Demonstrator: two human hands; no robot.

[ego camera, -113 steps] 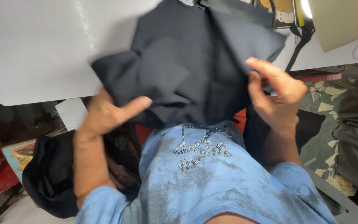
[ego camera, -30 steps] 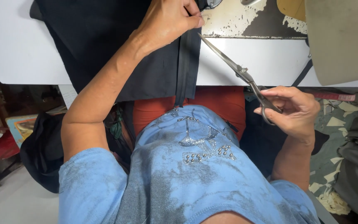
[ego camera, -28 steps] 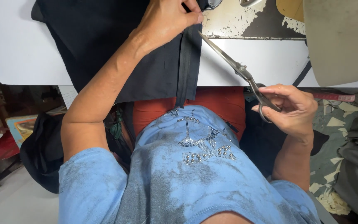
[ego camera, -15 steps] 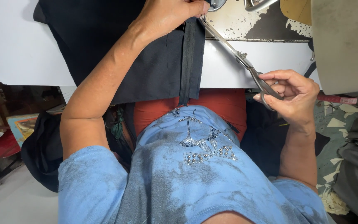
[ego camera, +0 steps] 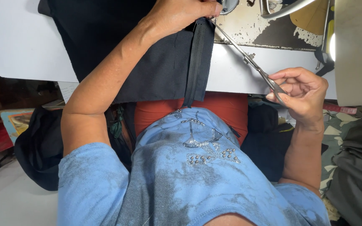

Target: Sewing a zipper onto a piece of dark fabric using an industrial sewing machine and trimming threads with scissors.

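Note:
My left hand (ego camera: pixel 181 14) pinches the top edge of a black garment (ego camera: pixel 147 54) that lies on the white table (ego camera: pixel 26 46) and hangs over its front edge. A black zipper strip (ego camera: pixel 197 62) runs down the garment just below that hand. My right hand (ego camera: pixel 300 94) grips the handles of long metal scissors (ego camera: pixel 248 60). The blades point up and left, with the tips right beside my left fingers at the top of the zipper.
A sewing machine body (ego camera: pixel 357 46) stands at the right, over a worn metal plate (ego camera: pixel 269 25). Dark cloth (ego camera: pixel 38 146) hangs at the lower left, and more fabric (ego camera: pixel 357 175) is piled at the right. My blue shirt fills the foreground.
Earlier both hands held up the black garment. Now it lies on the table, my left hand pins its top edge, and my right hand has brought scissors up to the zipper.

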